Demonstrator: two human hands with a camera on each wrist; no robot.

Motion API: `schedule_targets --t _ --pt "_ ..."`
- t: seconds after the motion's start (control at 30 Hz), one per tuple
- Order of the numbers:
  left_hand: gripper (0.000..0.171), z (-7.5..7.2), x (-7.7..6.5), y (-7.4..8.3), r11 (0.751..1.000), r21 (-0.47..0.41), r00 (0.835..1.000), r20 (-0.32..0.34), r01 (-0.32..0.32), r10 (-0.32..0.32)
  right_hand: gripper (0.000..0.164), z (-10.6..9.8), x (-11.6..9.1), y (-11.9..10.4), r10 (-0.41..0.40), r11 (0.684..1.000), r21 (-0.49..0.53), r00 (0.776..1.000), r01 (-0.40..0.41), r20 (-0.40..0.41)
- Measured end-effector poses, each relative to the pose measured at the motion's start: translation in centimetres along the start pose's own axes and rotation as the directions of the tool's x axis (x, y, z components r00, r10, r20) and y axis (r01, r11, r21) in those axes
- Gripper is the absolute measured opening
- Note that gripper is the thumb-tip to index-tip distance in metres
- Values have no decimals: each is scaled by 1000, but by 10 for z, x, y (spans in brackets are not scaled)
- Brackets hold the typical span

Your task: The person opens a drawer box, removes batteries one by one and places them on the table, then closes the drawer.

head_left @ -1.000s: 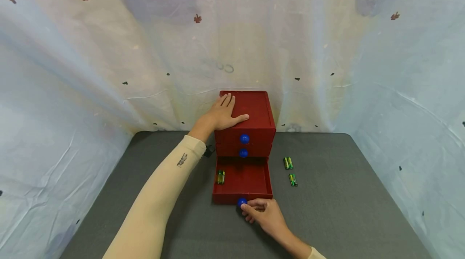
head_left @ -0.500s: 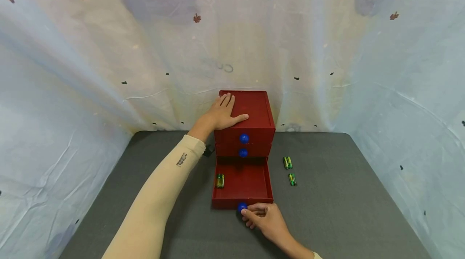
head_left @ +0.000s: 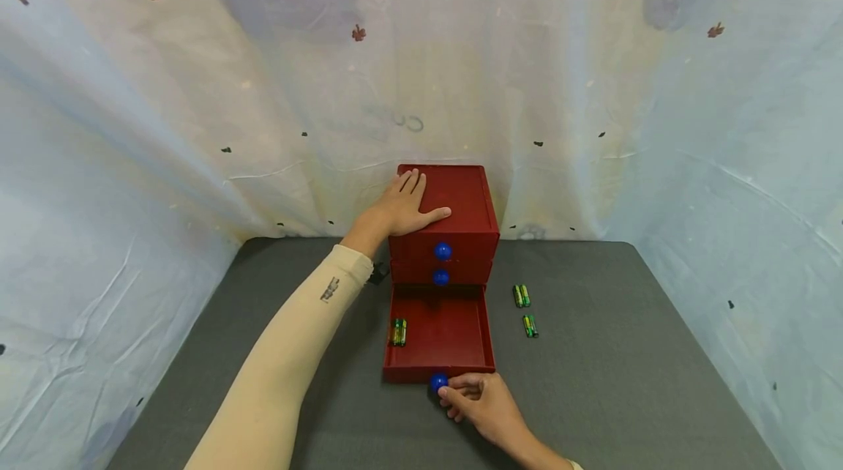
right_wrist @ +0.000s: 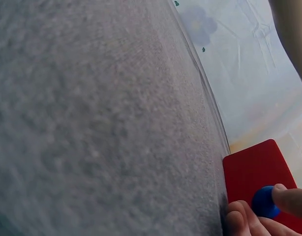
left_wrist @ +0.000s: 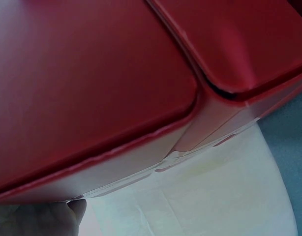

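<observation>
A red chest of drawers (head_left: 461, 199) stands at the back of the table, its bottom drawer (head_left: 451, 334) pulled out toward me. My left hand (head_left: 405, 210) rests flat on the chest's top, fingers straight and thumb spread. Down at the front, my right hand (head_left: 487, 404) pinches the blue knob (head_left: 438, 382) of that drawer between thumb and fingers. The right wrist view shows the same blue knob (right_wrist: 264, 202) against the red drawer front (right_wrist: 254, 169). Inside the drawer, a pair of green batteries (head_left: 399, 332) lies along the left wall.
Two more pairs of green batteries, a farther pair (head_left: 522, 296) and a nearer pair (head_left: 530, 326), lie on the grey table (head_left: 593, 382) right of the chest. Blue knobs mark the upper drawer (head_left: 415, 247) and middle drawer (head_left: 411, 272). A pale curtain (head_left: 296, 89) hangs behind.
My right hand has drawn the bottom drawer farther out toward me, and the batteries inside have come along with it. My left hand has stayed on the chest's top.
</observation>
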State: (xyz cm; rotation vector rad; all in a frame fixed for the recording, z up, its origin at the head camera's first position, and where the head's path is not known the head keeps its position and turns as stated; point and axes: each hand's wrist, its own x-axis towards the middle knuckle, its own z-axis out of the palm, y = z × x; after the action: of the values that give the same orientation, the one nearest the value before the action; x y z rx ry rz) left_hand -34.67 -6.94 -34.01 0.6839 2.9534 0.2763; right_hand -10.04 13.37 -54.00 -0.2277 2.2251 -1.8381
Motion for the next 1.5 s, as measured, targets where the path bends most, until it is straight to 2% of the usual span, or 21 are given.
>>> schedule_targets --t 0.2,0.5,0.73,0.93,1.23,1.5 --pt "104 -1 -1 1 1000 -7 1000 -1 1 -1 25 -2 -1 -3 -12 999 -46 1000 13 25" --pt "105 0 1 0 1000 2 1000 1 4 -4 24 -9 -6 -12 -46 982 -181 998 54 47" --pt "105 0 2 0 1000 0 1000 -1 4 -4 22 -16 -11 -24 -54 976 -207 997 64 52" --pt "105 0 1 0 1000 -2 1000 -1 6 -6 25 -21 -10 -39 -112 968 -217 992 123 64" --pt "105 1 2 0 1000 -7 1000 4 5 -5 25 -23 2 -58 -204 946 -248 978 210 50" --pt "105 2 3 -1 1000 -9 1000 -2 2 -2 15 -23 23 -70 -275 921 -284 961 266 8"
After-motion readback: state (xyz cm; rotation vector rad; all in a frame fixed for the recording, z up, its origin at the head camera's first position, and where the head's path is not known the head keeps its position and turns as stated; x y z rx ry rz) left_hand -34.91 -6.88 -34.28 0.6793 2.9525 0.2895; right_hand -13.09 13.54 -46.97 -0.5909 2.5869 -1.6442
